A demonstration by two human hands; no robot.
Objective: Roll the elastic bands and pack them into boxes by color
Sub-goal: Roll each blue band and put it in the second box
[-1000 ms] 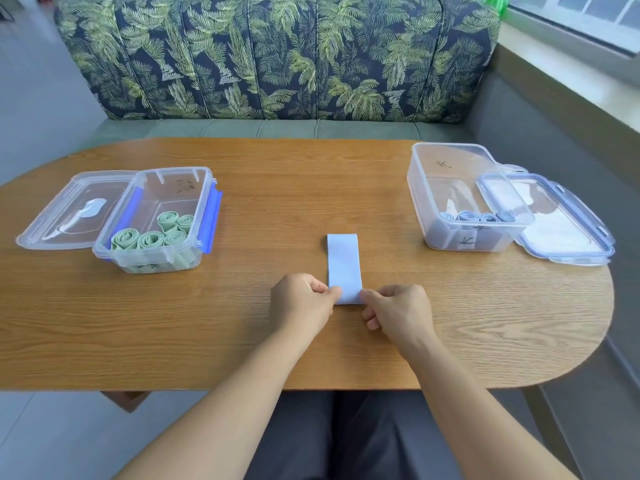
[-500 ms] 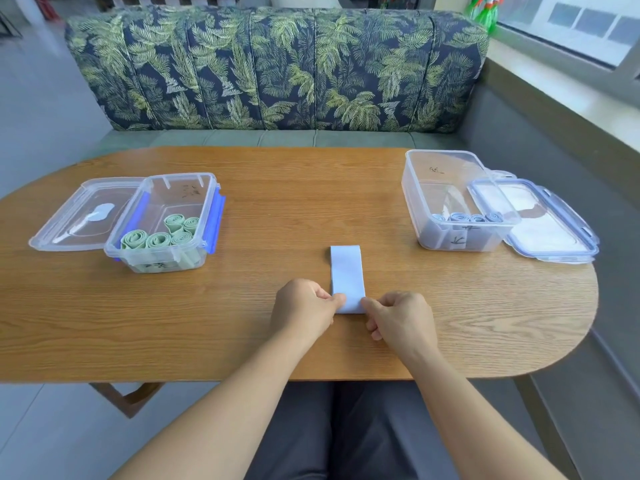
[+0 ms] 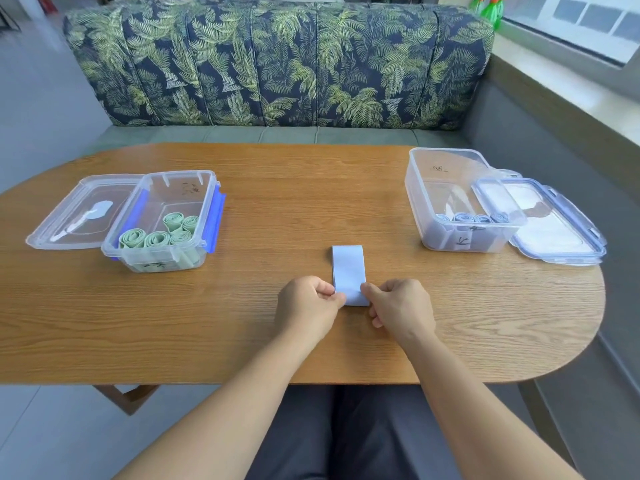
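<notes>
A flat light-blue elastic band (image 3: 348,268) lies lengthwise on the wooden table (image 3: 277,195) in front of me. My left hand (image 3: 308,306) pinches its near left corner and my right hand (image 3: 398,308) pinches its near right corner, with the near end starting to curl. A clear box (image 3: 173,188) at the left holds several rolled green bands (image 3: 157,233). At the right stands a taller clear box (image 3: 446,168) with several rolled blue bands (image 3: 471,218) in it.
The left box's clear lid (image 3: 79,213) lies beside it on its left. A blue-rimmed lid (image 3: 554,223) leans against the right box near the table's rounded right end. A leaf-patterned sofa (image 3: 277,64) stands behind the table, with a window ledge (image 3: 571,81) at the right.
The camera view has shifted, so the table sits lower in frame. Both hands stay on the band's near end, whose near edge now curls up slightly between the fingers.
</notes>
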